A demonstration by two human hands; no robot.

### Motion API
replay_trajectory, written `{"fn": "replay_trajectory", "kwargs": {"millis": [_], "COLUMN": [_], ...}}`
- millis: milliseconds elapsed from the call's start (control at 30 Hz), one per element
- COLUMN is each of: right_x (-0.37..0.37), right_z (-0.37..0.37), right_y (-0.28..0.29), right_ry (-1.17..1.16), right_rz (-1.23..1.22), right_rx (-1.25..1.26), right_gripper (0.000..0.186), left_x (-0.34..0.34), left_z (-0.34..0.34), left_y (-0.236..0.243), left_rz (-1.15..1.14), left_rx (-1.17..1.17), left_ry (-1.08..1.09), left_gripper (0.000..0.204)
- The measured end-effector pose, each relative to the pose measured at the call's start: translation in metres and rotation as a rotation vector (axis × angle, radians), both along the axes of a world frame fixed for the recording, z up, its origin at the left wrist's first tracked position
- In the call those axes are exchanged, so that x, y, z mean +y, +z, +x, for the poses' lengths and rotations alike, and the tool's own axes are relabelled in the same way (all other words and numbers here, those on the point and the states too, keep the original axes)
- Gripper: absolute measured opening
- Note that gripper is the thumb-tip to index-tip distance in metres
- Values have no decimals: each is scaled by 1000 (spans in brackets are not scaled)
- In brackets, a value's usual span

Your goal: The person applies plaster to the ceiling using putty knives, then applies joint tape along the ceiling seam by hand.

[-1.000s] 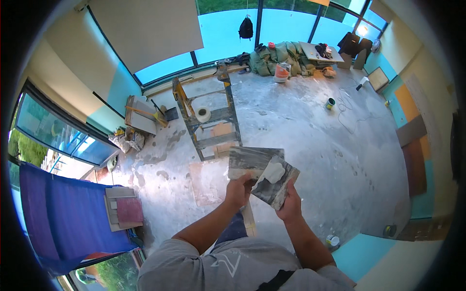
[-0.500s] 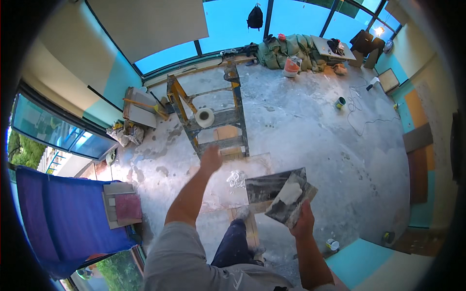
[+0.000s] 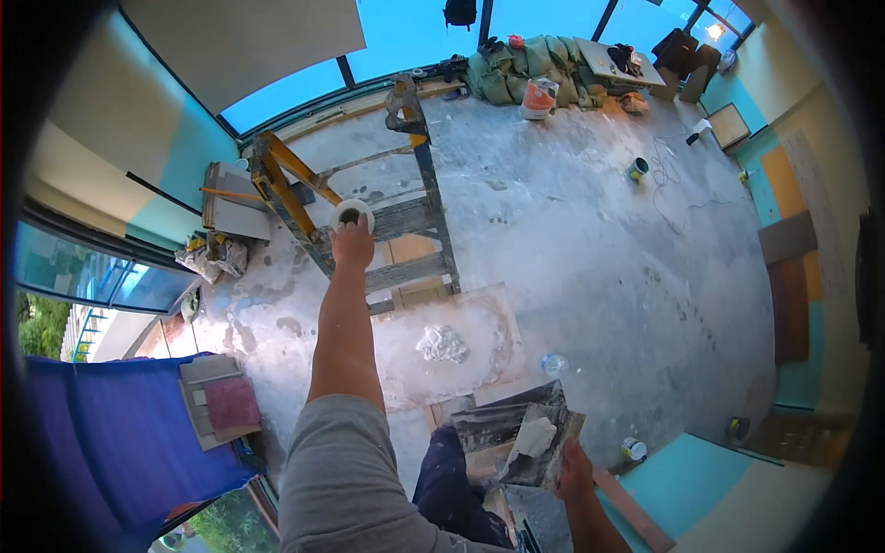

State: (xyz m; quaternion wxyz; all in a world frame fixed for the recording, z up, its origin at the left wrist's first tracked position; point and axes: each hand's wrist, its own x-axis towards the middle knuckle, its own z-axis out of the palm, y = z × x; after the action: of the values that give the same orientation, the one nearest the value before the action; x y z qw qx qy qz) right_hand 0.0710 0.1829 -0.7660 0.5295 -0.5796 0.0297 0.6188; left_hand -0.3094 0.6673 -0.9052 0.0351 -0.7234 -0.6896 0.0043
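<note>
the left hand (image 3: 351,247) has its fingers at the white roll (image 3: 354,203) on the ladder (image 3: 404,217); i cannot tell whether they are clamped on it. half a second ago that hand was short of the roll, so the reach looks complete, leaving the right hand (image 3: 575,466) alone to carry the smeared plates (image 3: 493,426), its grip together on their edge, white paste (image 3: 535,437) on top. beyond, a white heap (image 3: 441,344) lies on the floor (image 3: 599,295).

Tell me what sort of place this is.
Probably a room under renovation: a stepladder stands on a bare, stained floor, green sacks are piled by the windows, and the right hand holds a flat plate bearing white paste.
</note>
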Motion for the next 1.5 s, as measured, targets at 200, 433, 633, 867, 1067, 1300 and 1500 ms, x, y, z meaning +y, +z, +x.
{"fn": "replay_trajectory", "kwargs": {"millis": [200, 433, 633, 867, 1067, 1300, 1500], "right_x": [14, 89, 155, 195, 192, 175, 146], "right_z": [2, -15, -39, -93, -96, -88, -46], "right_y": [-5, -15, 5, 15, 5, -36, -55], "right_ry": [13, 15, 156, 125, 171, 161, 238], "right_rz": [41, 159, 266, 399, 346, 270, 159], "right_rx": [118, 198, 239, 432, 405, 289, -206], "right_gripper": [45, 44, 50, 50, 49, 49, 52], "left_x": [-20, -210, -335, -346, -317, -331, -227], "left_z": [29, 4, 41, 101, 114, 107, 36], "left_y": [30, -14, 79, 129, 153, 116, 97], "left_rz": [22, -825, -1379, -970, -1237, -886, -564], "left_rx": [-238, -938, -1548, -1711, -1824, -1422, -725], "left_ry": [-72, -11, -196, -48, 453, 118, -232], "left_gripper": [51, 33, 41, 49, 39, 41, 40]}}
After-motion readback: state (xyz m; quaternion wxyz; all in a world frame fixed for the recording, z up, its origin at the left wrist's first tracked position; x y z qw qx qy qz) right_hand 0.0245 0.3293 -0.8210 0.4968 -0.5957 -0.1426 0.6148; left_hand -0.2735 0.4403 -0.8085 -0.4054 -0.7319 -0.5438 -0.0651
